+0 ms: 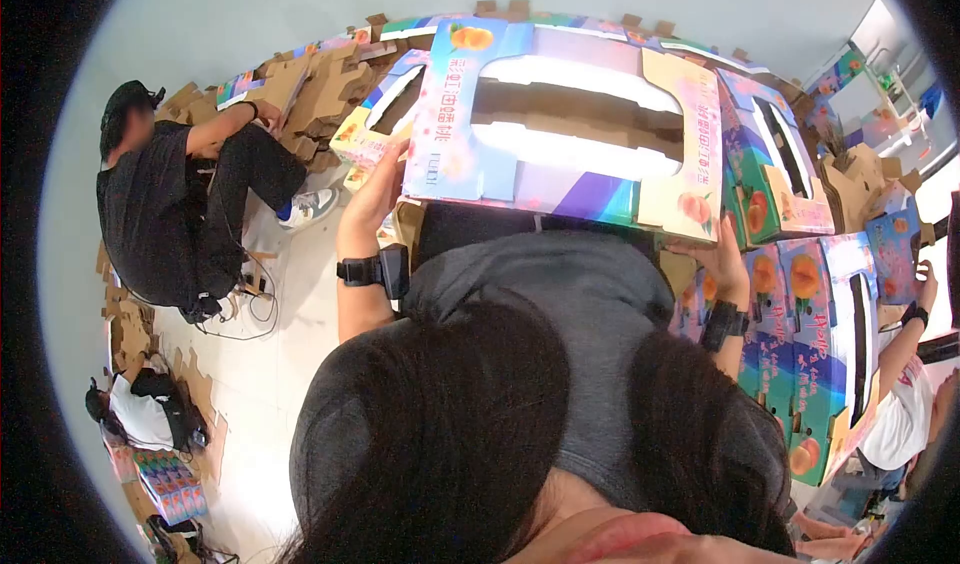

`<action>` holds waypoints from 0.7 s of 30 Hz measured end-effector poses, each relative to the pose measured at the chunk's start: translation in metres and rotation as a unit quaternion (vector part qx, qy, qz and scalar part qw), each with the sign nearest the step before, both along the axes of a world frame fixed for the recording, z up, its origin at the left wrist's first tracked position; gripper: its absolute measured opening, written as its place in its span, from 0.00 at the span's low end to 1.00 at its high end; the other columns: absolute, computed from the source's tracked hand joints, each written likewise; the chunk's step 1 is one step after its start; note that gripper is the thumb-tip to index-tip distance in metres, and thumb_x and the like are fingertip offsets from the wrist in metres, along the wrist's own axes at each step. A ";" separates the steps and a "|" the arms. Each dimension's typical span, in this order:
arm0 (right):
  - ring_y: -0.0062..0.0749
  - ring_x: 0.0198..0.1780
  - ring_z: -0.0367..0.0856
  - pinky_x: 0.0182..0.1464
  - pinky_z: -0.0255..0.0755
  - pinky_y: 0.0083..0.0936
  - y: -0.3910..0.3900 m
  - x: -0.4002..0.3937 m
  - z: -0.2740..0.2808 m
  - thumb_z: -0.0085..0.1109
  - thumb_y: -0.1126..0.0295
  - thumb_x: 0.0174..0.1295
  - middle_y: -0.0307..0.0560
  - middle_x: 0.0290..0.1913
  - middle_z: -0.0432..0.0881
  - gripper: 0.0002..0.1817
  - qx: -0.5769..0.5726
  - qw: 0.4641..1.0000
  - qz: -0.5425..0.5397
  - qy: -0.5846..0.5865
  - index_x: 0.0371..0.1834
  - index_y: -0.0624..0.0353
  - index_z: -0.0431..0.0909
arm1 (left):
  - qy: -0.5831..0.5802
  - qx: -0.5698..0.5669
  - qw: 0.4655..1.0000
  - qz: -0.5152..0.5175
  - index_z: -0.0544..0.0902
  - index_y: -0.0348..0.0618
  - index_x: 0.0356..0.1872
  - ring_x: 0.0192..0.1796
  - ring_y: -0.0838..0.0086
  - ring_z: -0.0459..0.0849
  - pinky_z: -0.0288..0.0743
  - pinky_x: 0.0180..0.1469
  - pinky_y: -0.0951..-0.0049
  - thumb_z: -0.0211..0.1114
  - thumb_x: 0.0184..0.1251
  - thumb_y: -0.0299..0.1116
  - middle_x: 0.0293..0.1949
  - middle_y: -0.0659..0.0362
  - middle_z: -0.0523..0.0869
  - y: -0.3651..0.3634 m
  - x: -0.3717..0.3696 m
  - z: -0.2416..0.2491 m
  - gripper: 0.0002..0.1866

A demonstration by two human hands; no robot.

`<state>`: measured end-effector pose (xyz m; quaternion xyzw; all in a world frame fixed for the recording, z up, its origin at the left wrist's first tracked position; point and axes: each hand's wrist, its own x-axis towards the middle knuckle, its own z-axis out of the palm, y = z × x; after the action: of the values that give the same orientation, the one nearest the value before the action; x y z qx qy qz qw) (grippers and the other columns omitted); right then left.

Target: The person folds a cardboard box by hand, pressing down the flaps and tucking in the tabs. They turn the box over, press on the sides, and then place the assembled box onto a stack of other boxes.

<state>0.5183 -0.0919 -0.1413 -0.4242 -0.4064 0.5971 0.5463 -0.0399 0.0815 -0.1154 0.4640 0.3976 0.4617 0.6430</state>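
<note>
My left hand grips the near left side of a printed fruit carton, with the fingers partly hidden by it. My right hand is closed on the near right corner from below. The carton is held level in front of my waist. Peach pictures, pink characters and blue, purple and cream panels cover it. A long opening in its top shows a brown cardboard inside. Another carton stands just beyond my left hand, and a green and purple carton stands just beyond the right one.
Stacked cartons rise at my right, where another person's hand touches a carton. A person in black crouches at the left beside flattened cardboard. Farther back-left sits a person in white. A cable lies on the floor.
</note>
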 end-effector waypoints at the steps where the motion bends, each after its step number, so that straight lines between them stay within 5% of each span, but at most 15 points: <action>1: 0.44 0.69 0.77 0.66 0.75 0.48 -0.001 0.000 -0.002 0.43 0.44 0.80 0.51 0.74 0.73 0.38 -0.003 1.000 -0.020 -0.019 0.83 0.58 0.56 | -0.015 0.007 1.000 0.003 0.74 0.41 0.73 0.63 0.72 0.82 0.74 0.65 0.70 0.56 0.82 0.55 0.64 0.57 0.84 -0.001 0.001 -0.004 0.31; 3: 0.49 0.68 0.78 0.69 0.73 0.50 0.001 -0.005 0.002 0.40 0.43 0.81 0.54 0.72 0.75 0.38 -0.007 0.996 -0.062 -0.057 0.79 0.65 0.60 | -0.053 -0.028 0.998 0.006 0.76 0.41 0.71 0.62 0.73 0.83 0.75 0.64 0.71 0.60 0.82 0.50 0.63 0.59 0.85 0.008 -0.002 -0.021 0.28; 6: 0.38 0.73 0.71 0.68 0.72 0.42 0.006 0.007 -0.007 0.52 0.50 0.78 0.46 0.77 0.68 0.38 0.000 1.000 -0.021 -0.003 0.84 0.56 0.54 | -0.078 -0.054 0.995 0.022 0.78 0.42 0.69 0.61 0.75 0.84 0.77 0.62 0.72 0.64 0.80 0.46 0.61 0.61 0.86 0.007 0.004 -0.017 0.25; 9: 0.35 0.75 0.68 0.72 0.66 0.37 0.006 0.004 -0.008 0.53 0.49 0.78 0.46 0.77 0.68 0.39 0.006 0.999 -0.050 -0.008 0.84 0.58 0.53 | -0.071 -0.059 0.995 0.032 0.78 0.42 0.69 0.62 0.75 0.84 0.77 0.62 0.71 0.65 0.79 0.47 0.62 0.61 0.86 -0.001 0.010 -0.007 0.26; 12: 0.35 0.77 0.65 0.76 0.59 0.33 0.000 -0.031 0.046 0.60 0.48 0.73 0.47 0.77 0.67 0.46 0.046 0.993 -0.074 -0.082 0.84 0.61 0.52 | -0.059 -0.051 0.996 0.040 0.75 0.42 0.72 0.63 0.74 0.83 0.77 0.64 0.69 0.65 0.78 0.48 0.64 0.61 0.84 -0.008 0.010 -0.006 0.30; 15: 0.35 0.78 0.63 0.78 0.55 0.31 0.012 -0.012 0.044 0.70 0.46 0.63 0.48 0.78 0.66 0.55 0.110 0.982 -0.030 -0.149 0.84 0.64 0.51 | -0.079 -0.012 0.995 0.054 0.70 0.40 0.75 0.66 0.72 0.81 0.75 0.67 0.66 0.66 0.76 0.51 0.67 0.60 0.82 -0.009 -0.007 -0.015 0.35; 16: 0.36 0.76 0.68 0.77 0.60 0.33 0.016 -0.012 0.049 0.79 0.50 0.53 0.49 0.75 0.70 0.59 0.118 0.983 -0.043 -0.136 0.82 0.65 0.53 | -0.091 0.004 0.994 0.062 0.68 0.39 0.76 0.67 0.70 0.80 0.75 0.68 0.65 0.67 0.76 0.52 0.68 0.59 0.81 -0.011 -0.014 -0.019 0.37; 19: 0.37 0.64 0.81 0.66 0.75 0.36 0.023 0.003 0.063 0.80 0.54 0.51 0.48 0.64 0.79 0.52 0.158 0.971 -0.014 -0.178 0.76 0.63 0.61 | -0.084 0.135 0.985 0.063 0.64 0.38 0.78 0.69 0.67 0.78 0.73 0.70 0.62 0.70 0.71 0.55 0.69 0.57 0.79 -0.036 -0.025 0.000 0.44; 20: 0.38 0.66 0.80 0.69 0.73 0.36 0.025 0.004 0.073 0.85 0.69 0.43 0.47 0.65 0.79 0.55 0.115 0.986 -0.014 -0.118 0.76 0.64 0.61 | -0.091 0.136 0.985 0.057 0.64 0.37 0.77 0.69 0.66 0.79 0.73 0.70 0.62 0.74 0.66 0.56 0.68 0.55 0.80 -0.036 -0.030 0.002 0.48; 21: 0.38 0.66 0.80 0.69 0.73 0.36 0.028 0.004 0.079 0.86 0.70 0.42 0.48 0.65 0.79 0.55 0.101 0.986 -0.012 -0.130 0.75 0.64 0.62 | -0.097 0.137 0.985 0.050 0.65 0.37 0.77 0.68 0.64 0.80 0.74 0.69 0.61 0.78 0.60 0.57 0.68 0.54 0.80 -0.035 -0.034 0.004 0.51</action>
<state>0.5223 -0.0638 -0.0622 -0.4456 -0.5272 0.4859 0.5361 -0.0741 0.0463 -0.1112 0.4804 0.2889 0.5860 0.5852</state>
